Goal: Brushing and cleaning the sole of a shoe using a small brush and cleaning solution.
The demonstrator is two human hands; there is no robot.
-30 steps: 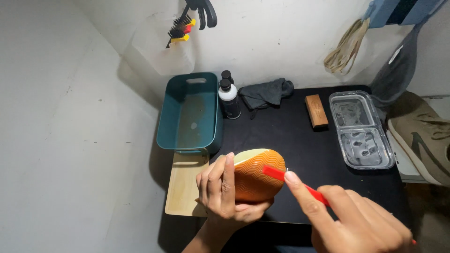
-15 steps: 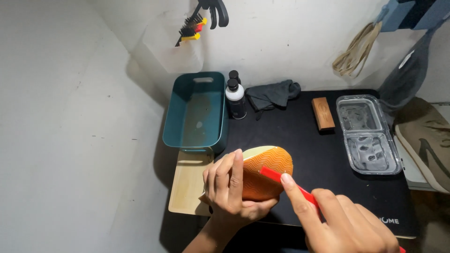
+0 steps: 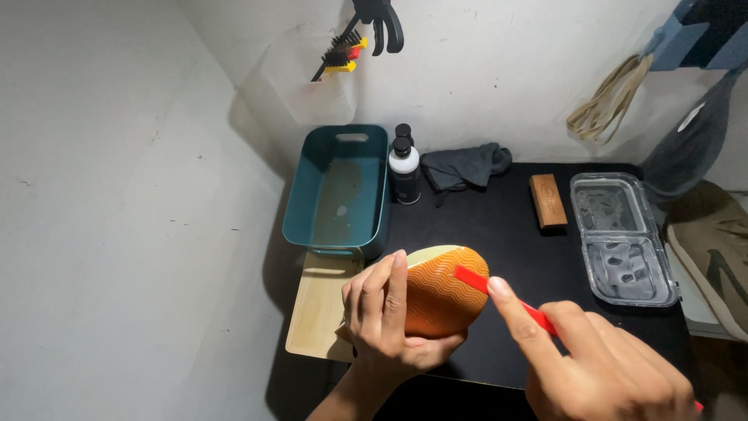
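Observation:
My left hand grips a shoe turned sole-up; its orange wavy-ribbed sole faces me. My right hand holds a red-handled brush whose tip rests against the sole's upper right edge, index finger stretched along the handle. The brush's bristles are hidden against the sole. The shoe is held over the front left part of a black mat, just above a pale wooden board.
A teal plastic tub stands behind the board, with a black-capped white bottle and a dark grey cloth beside it. A wooden brush block and clear plastic container lie right. Another shoe sits far right. Brushes hang on the wall.
The view has shifted slightly; the shoe and both hands sit a little more to the right. The brush stays against the sole with only a small shift.

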